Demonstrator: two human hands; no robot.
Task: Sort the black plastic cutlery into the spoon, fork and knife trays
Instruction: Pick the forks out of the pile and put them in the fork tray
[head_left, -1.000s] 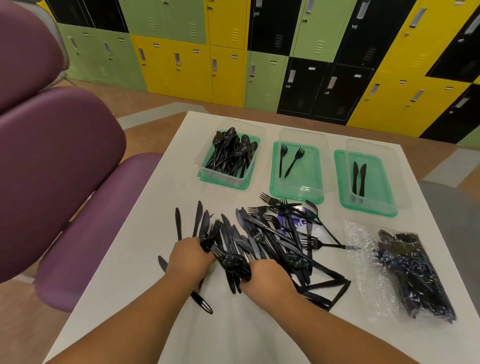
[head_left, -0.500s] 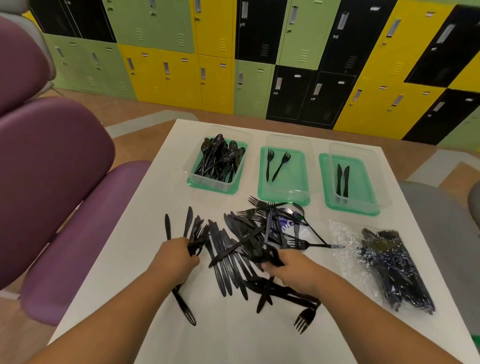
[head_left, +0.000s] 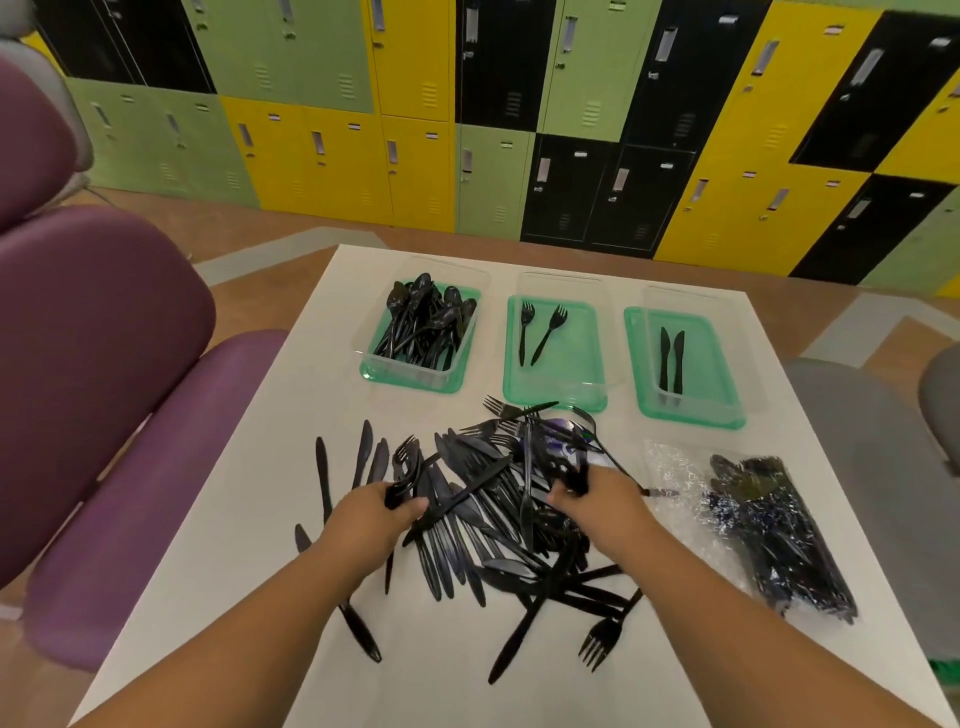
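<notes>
A loose pile of black cutlery (head_left: 488, 499) lies in the middle of the white table (head_left: 270, 457). My left hand (head_left: 371, 512) is closed around a few forks at the pile's left edge. My right hand (head_left: 602, 493) grips black pieces at the pile's right side; which kind I cannot tell. Three green trays stand at the far side: the spoon tray (head_left: 410, 376) is full of spoons, the fork tray (head_left: 563, 364) holds two forks, the knife tray (head_left: 701, 374) holds two knives.
A clear plastic bag of black cutlery (head_left: 769, 535) lies on the table at the right. A purple padded chair (head_left: 93, 364) stands close on the left, a grey seat (head_left: 883, 457) on the right. Coloured lockers (head_left: 493, 114) line the back wall.
My right hand has moved from the pile's near middle up to its right side. The pile has spread and a fork now lies alone near the front. My left hand stays holding forks.
</notes>
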